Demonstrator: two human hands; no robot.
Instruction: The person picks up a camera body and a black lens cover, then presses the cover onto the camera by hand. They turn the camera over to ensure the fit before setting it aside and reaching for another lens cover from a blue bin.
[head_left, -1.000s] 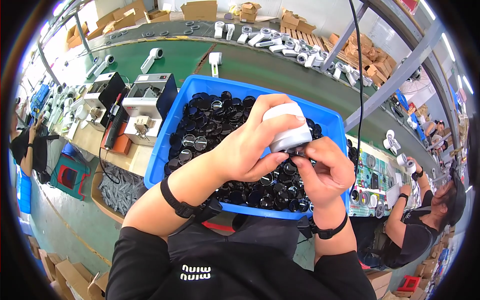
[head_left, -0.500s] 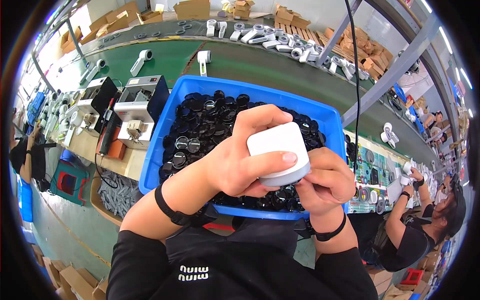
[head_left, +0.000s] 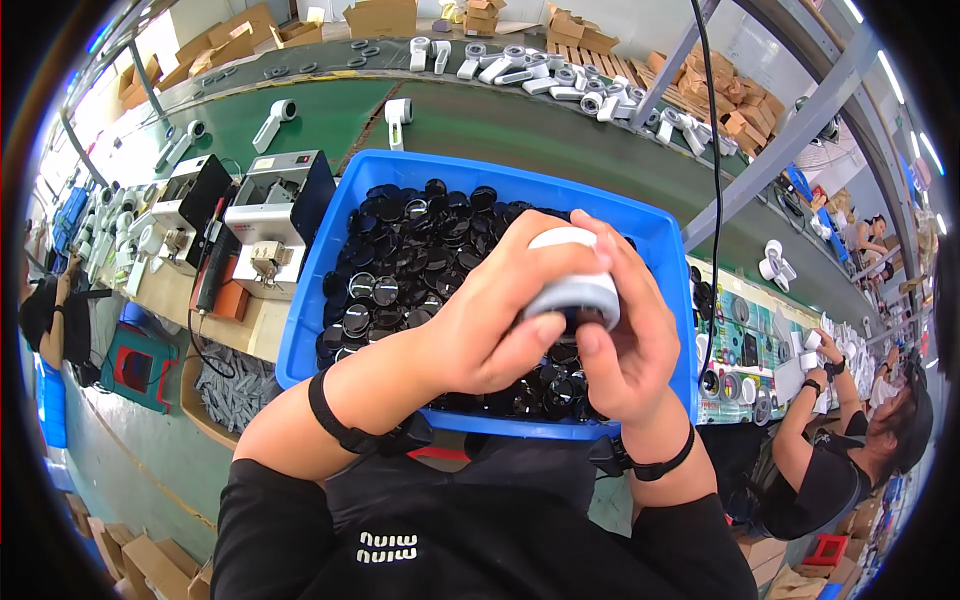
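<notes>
Clamping white-grey housing (head_left: 577, 293) between left hand (head_left: 487, 318) and right hand (head_left: 642, 352) above blue tub (head_left: 664, 262), leaving many black discs (head_left: 387, 291) inside.

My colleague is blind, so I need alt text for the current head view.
A person's left hand holds a rounded white-and-grey part, the right hand curved round its side, above a blue bin of dark, glossy discs. Beyond, white-and-grey pieces lie on a long green surface; a co-worker is at right.
</notes>
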